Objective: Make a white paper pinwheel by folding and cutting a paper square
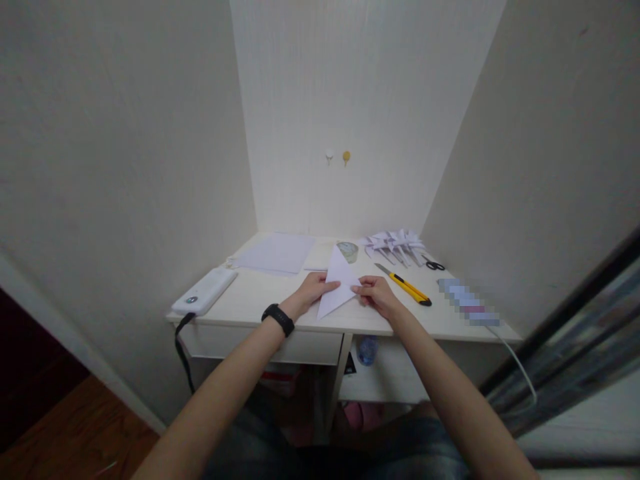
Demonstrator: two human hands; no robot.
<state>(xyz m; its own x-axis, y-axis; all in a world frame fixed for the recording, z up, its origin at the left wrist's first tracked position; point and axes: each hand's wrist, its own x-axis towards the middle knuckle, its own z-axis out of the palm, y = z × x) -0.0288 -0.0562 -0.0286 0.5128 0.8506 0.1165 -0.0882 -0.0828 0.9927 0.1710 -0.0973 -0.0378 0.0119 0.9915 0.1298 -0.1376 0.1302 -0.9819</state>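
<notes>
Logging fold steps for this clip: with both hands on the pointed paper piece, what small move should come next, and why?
Probably press the crease flat along the folded paper. The left hand and right hand pinch its two sides, and its lower part looks slightly raised off the desk. Finished folded pieces lie behind.

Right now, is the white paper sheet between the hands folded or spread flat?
Folded: the white paper sheet forms a pointed triangle, pinched by left hand and right hand.
</notes>
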